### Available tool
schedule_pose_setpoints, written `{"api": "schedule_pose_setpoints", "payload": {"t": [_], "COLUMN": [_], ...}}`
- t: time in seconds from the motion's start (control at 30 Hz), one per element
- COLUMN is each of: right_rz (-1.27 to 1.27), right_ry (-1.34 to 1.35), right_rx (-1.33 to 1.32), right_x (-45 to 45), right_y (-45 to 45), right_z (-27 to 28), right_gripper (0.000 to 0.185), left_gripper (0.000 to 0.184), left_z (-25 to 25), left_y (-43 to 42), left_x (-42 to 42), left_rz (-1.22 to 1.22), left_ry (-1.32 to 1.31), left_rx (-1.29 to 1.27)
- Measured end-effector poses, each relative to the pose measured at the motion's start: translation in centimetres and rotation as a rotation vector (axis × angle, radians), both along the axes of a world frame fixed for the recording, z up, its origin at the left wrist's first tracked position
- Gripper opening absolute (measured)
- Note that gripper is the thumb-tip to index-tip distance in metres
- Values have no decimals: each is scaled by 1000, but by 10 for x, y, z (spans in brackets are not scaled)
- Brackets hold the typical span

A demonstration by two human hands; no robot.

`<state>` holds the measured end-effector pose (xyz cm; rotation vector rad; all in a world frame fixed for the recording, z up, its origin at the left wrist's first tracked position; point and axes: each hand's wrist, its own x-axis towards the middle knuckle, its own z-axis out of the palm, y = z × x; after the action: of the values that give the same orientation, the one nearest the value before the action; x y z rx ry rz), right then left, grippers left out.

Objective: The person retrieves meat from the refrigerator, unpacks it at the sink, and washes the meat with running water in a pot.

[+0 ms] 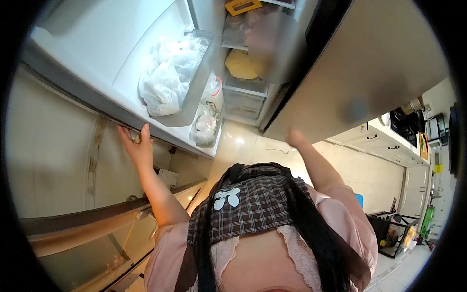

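My left hand (pixel 139 148) rests against the outer edge of the left refrigerator door (pixel 68 73), fingers stretched and spread. On that door's inner side, a clear bin (pixel 193 100) holds white plastic bags (pixel 168 80). Lower down, a second door bin holds bagged items (pixel 206 121). My right hand (pixel 295 138) is at the lower edge of the grey right door (pixel 360 68); its fingers are blurred and partly out of sight. Between the two doors, the compartment shows a yellow bundle (pixel 240 64), a yellow packet (pixel 242 6) and a clear drawer (pixel 243 104).
Pale floor tiles (pixel 340 160) lie below the right door. A kitchen counter with a black stove (pixel 407 124) and white cabinets runs along the right. A black rack (pixel 393 236) stands lower right. A glass-panelled door (pixel 97 243) with a metal handle is lower left.
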<state>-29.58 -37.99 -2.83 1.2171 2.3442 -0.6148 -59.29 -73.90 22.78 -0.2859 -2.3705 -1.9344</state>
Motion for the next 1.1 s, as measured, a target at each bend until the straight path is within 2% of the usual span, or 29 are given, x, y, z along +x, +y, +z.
{"api": "schedule_pose_setpoints", "payload": {"t": [0.03, 0.07, 0.1, 0.13, 0.2, 0.23, 0.27, 0.3, 0.33, 0.4, 0.47, 0.53, 0.57, 0.6, 0.67, 0.73, 0.8, 0.87, 0.93, 0.97, 1.0, 1.07, 1.1], "right_rz": [227, 255, 266, 345, 414, 508, 396, 439, 275, 119, 113, 146, 194, 113, 262, 326, 89, 184, 273, 383, 330, 541, 518], "right_ry": [78, 171, -3, -82, -107, -201, -155, -1, 8, 30, 27, 93, 47, 25, 154, 71, 346, 426, 252, 154, 180, 394, 267], "right_rx": [62, -13, -198, -266, -401, -433, -400, -294, -316, -241, -227, -143, -198, -243, -279, -325, -438, -414, -395, -284, -317, -279, -269], "right_x": [20, 42, 47, 57, 79, 83, 80, 93, 92, 93, 99, 108, 109, 101, 122, 114, 116, 112, 99, 91, 91, 94, 90], "right_y": [-17, -21, -35, -45, -53, -54, -61, -56, -57, -55, -50, -49, -45, -53, -41, -44, -48, -39, -32, -32, -30, -21, -22], "right_z": [-13, -72, -70, -89, -142, -144, -106, -123, -104, -90, -101, -119, -125, -100, -172, -167, -166, -172, -158, -152, -163, -172, -167], "right_gripper": [44, 47, 47, 47, 37, 35, 36, 35, 36, 36, 37, 46, 46, 29, 26, 26, 27, 28, 33, 37, 37, 36, 35], "left_gripper": [83, 83, 81, 79, 77, 76, 76, 75, 74, 73, 72, 71, 71, 71, 71, 72, 72, 70, 67, 66, 66, 65, 65], "left_z": [-9, -11, -12, -15, -24, -28, -32, -36, -39, -41, -39, -47, -49, -50, -50, -51, -55, -50, -49, -52, -53, -56, -57], "left_y": [-3, -2, -2, -2, -3, -2, -1, -2, -3, -1, 1, -3, -3, -1, 2, -1, 0, 1, 1, 1, 1, 1, -1], "left_x": [-7, -12, -14, -17, -27, -33, -39, -43, -46, -50, -49, -54, -56, -58, -60, -63, -65, -62, -62, -64, -66, -68, -70], "left_rz": [-13, -7, -25, -45, -21, -2, -10, 6, 22, 40, 39, 40, 41, 40, 73, 93, 48, 51, 46, 30, 28, 62, 54], "left_ry": [41, 42, 41, 37, 52, 64, 75, 57, 36, 15, 23, 46, 51, 56, 27, 23, 84, 56, 74, 96, 89, 69, 54], "left_rx": [9, 7, 47, 88, 114, 139, 152, 143, 134, 149, 135, 160, 171, 186, 165, 193, 259, 217, 220, 235, 228, 224, 206]}}
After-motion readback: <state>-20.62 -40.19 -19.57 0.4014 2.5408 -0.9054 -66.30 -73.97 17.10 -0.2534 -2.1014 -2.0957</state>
